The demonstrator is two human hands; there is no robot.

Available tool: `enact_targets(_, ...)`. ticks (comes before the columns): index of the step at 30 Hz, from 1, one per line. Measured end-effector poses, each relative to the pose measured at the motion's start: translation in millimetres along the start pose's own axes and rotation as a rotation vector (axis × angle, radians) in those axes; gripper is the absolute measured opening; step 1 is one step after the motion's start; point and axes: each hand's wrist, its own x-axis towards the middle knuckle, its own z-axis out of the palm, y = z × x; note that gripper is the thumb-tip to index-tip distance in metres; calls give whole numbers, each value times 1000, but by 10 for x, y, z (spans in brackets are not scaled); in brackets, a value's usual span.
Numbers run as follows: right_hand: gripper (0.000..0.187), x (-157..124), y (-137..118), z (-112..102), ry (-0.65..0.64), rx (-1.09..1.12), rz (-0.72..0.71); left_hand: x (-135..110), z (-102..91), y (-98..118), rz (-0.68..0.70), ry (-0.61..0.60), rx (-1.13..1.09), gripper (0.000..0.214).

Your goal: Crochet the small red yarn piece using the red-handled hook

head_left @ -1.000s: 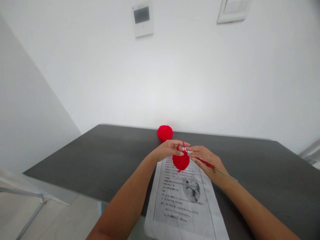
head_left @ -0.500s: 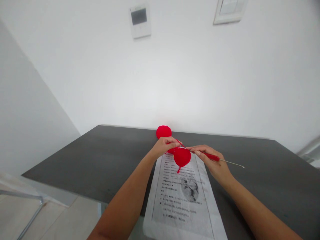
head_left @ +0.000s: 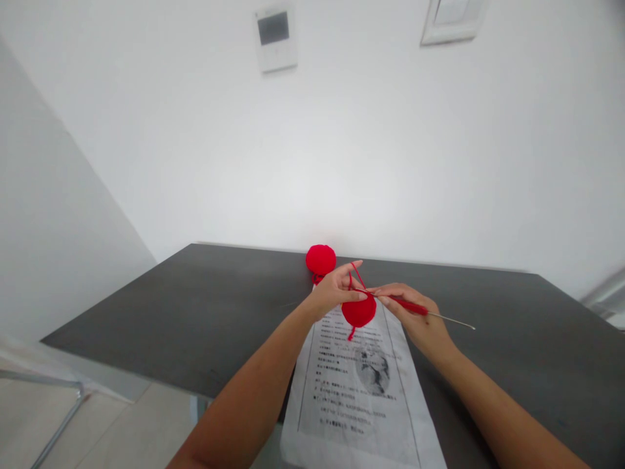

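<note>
My left hand point(head_left: 336, 288) pinches the top edge of a small red crocheted piece point(head_left: 359, 311), thumb in front. Red yarn point(head_left: 359, 276) runs over its raised index finger and slants down to the hook's tip. In my right hand point(head_left: 410, 309) is a crochet hook point(head_left: 413, 306) with a red grip, its working end at the top of the piece and its bare metal end sticking out to the right. A short yarn tail point(head_left: 351, 333) hangs below the piece. Behind my left hand sits a ball of red yarn point(head_left: 321, 259).
A printed paper sheet point(head_left: 361, 417) with a dark round picture lies under my hands on the dark table point(head_left: 195, 312). The white wall point(head_left: 312, 143) stands right behind the table, carrying a small panel point(head_left: 275, 38) and a switch point(head_left: 452, 21).
My left hand has shifted right and closed its thumb onto the crocheted piece. Its index finger is now raised with yarn over it. The right hand and hook have barely moved.
</note>
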Motion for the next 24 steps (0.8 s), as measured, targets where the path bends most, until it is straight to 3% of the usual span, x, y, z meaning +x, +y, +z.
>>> enact_targets(6, 15, -7, 25, 24, 31, -29, -75, 21, 50, -55, 0, -20, -40, 103)
enact_targets(13, 13, -40, 58, 92, -22, -167, -199, 31, 81, -88, 69, 51, -45, 108)
enact_targets(17, 18, -44, 79, 107, -67, -266, -226, 44, 105, -133, 87, 104, -10, 108)
enact_targets(24, 19, -71, 186, 189, -88, -345, -229, 14, 240, -153, 245, 209, 49, 93)
